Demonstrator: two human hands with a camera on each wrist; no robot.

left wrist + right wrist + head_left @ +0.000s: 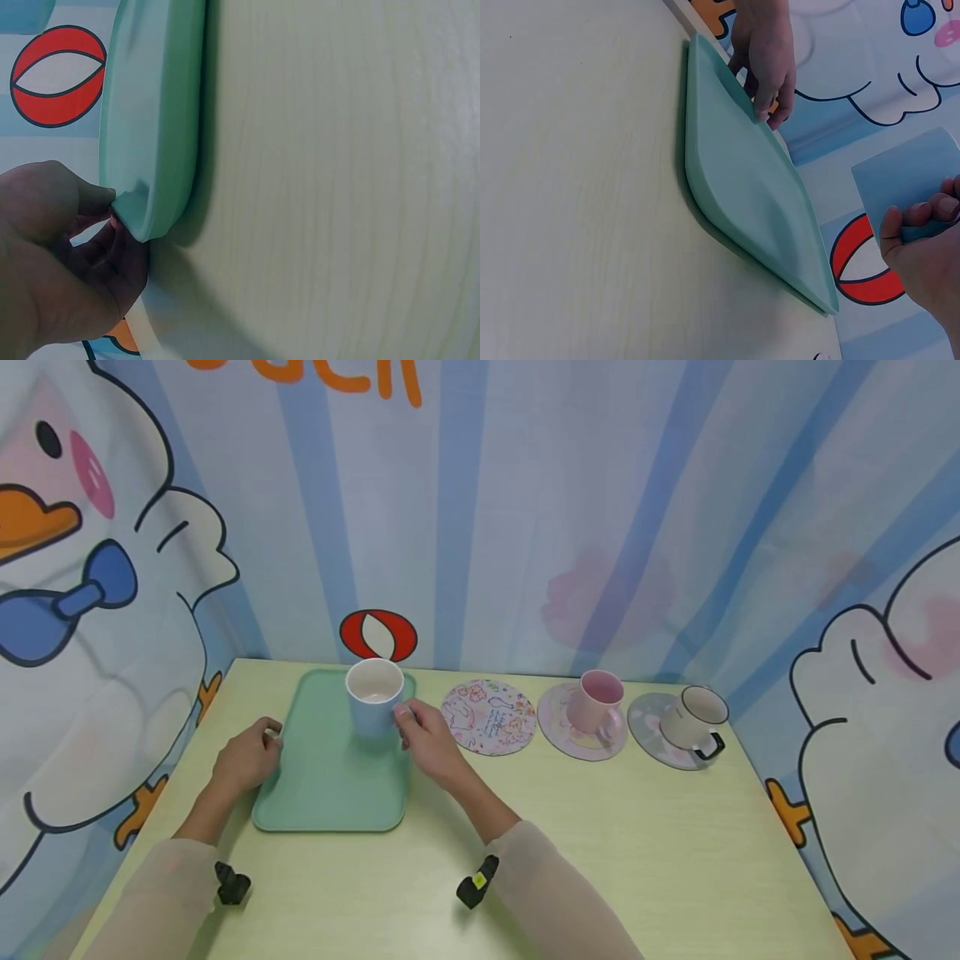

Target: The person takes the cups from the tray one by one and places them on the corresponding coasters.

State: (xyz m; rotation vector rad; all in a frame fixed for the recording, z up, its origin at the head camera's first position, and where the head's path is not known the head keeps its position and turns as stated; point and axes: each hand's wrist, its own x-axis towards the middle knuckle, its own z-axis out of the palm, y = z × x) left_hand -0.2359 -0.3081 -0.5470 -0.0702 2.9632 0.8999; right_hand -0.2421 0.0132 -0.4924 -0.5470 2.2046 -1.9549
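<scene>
My right hand (429, 739) grips a light blue mug (372, 710) by its handle. The mug is upright, white inside, and hangs over the green tray (330, 793) towards its far right part. At the tray's left edge, my left hand (247, 754) pinches the rim between thumb and fingers. The left wrist view shows that pinch close up, with the thumb (96, 199) on top of the rim. In the right wrist view the blue mug (907, 180) is held above the tray surface (742, 172), with fingers curled round the handle.
Right of the tray lies a round floral coaster (489, 718). Beyond it a pink mug (597, 702) stands on a pink coaster (558, 735). Farther right, a white mug with a black handle (693, 717) tilts on a grey coaster (651, 727). A cartoon curtain (510, 527) borders the table's back.
</scene>
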